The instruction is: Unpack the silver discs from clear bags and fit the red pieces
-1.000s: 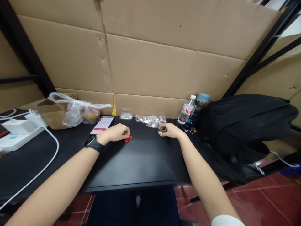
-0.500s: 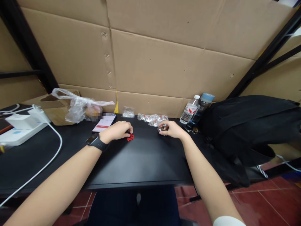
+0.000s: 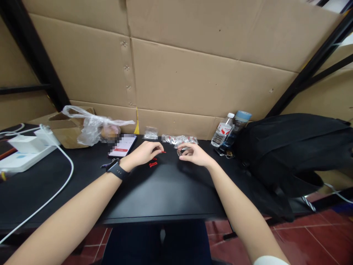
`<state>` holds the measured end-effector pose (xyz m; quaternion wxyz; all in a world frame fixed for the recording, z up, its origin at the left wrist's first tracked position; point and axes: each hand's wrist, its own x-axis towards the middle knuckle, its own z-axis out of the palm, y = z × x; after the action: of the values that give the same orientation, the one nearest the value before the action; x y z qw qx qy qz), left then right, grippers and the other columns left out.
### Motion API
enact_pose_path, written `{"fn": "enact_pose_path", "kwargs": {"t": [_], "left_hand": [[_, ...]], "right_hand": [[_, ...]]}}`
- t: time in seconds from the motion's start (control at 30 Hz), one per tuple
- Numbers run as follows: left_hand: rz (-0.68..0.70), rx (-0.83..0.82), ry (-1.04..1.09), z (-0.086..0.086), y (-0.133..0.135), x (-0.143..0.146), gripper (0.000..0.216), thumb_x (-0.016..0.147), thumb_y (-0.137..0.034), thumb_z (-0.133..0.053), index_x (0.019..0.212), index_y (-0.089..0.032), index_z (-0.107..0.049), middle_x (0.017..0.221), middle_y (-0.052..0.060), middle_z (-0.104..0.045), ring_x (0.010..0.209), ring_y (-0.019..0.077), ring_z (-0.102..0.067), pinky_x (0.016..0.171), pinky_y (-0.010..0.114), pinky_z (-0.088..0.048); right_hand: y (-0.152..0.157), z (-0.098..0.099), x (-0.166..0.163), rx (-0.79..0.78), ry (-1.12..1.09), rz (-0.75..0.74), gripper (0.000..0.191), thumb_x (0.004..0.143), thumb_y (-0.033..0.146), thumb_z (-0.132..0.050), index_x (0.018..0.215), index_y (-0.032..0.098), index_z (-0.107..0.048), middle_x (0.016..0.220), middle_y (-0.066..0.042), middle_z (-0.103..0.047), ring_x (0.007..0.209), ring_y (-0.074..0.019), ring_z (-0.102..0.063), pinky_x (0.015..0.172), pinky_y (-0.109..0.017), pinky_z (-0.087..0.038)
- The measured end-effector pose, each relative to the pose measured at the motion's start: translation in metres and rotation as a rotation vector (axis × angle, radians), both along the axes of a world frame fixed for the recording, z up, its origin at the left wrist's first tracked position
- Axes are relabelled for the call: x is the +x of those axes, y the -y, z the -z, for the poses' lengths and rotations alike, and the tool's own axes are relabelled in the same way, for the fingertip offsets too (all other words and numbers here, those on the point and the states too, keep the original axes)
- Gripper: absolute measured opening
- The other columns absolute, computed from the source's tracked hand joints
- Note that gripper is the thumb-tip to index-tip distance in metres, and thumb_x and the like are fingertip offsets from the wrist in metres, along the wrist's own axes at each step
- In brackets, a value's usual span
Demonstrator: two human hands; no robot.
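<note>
Broad tabletop (image 3: 165, 195), edge (image 3: 165, 219) to red strips (image 3: 153, 164)

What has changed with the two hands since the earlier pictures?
The left hand has lifted a red piece from the other red pieces and moved right. The right hand has moved left, keeping hold of a small shiny object. The phone, water bottle and backpack stayed in place.

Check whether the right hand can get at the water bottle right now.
Probably yes: the water bottle stands close by the right hand with nothing seen between them, though that hand holds a small shiny item.
</note>
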<state>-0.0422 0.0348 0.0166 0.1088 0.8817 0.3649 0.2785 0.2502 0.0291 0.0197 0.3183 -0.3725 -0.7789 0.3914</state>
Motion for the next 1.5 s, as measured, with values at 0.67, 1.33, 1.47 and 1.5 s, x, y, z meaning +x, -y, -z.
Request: {"fn": "enact_pose_path", "kwargs": {"t": [0.67, 1.33, 1.47, 1.5], "left_hand": [[-0.192, 0.118, 0.102, -0.002, 0.027, 0.036, 0.025, 0.102, -0.037, -0.048, 0.098, -0.023, -0.068, 0.107, 0.003, -0.075, 0.098, 0.0203, -0.067, 0.09, 0.037, -0.034], [-0.27, 0.33, 0.1, 0.012, 0.029, 0.045, 0.018, 0.1, -0.03, -0.05, 0.102, -0.022, -0.066, 0.128, 0.011, -0.06, 0.122, 0.0275, -0.051, 0.094, 0.043, -0.033], [-0.278, 0.314, 0.129, 0.012, 0.029, 0.044, 0.019, 0.098, -0.032, -0.052, 0.099, -0.024, -0.069, 0.128, 0.01, -0.057, 0.123, 0.029, -0.048, 0.098, 0.045, -0.034], [-0.279, 0.306, 0.133, 0.012, 0.029, 0.044, 0.019, 0.098, -0.032, -0.053, 0.098, -0.024, -0.07, 0.127, 0.01, -0.057, 0.123, 0.0291, -0.048, 0.098, 0.046, -0.035]], "right_hand": [[0.02, 0.015, -0.052, 0.016, -0.427, 0.11, 0.056, 0.069, 0.038, -0.086, 0.116, 0.026, -0.059, 0.124, -0.008, -0.061, 0.108, -0.0237, -0.068, 0.091, -0.038, -0.058], [0.008, 0.019, -0.049, 0.005, -0.365, 0.098, 0.037, 0.07, 0.044, -0.084, 0.089, 0.02, -0.063, 0.12, -0.007, -0.062, 0.105, -0.0212, -0.066, 0.089, -0.034, -0.057], [0.006, 0.016, -0.04, 0.084, -0.165, 0.082, 0.031, 0.079, 0.046, -0.076, 0.096, 0.02, -0.07, 0.124, -0.009, -0.06, 0.114, -0.0233, -0.061, 0.082, -0.03, -0.056], [0.006, 0.015, -0.039, 0.095, -0.134, 0.079, 0.031, 0.081, 0.047, -0.075, 0.097, 0.021, -0.071, 0.123, -0.009, -0.06, 0.115, -0.0238, -0.059, 0.081, -0.03, -0.055]]}}
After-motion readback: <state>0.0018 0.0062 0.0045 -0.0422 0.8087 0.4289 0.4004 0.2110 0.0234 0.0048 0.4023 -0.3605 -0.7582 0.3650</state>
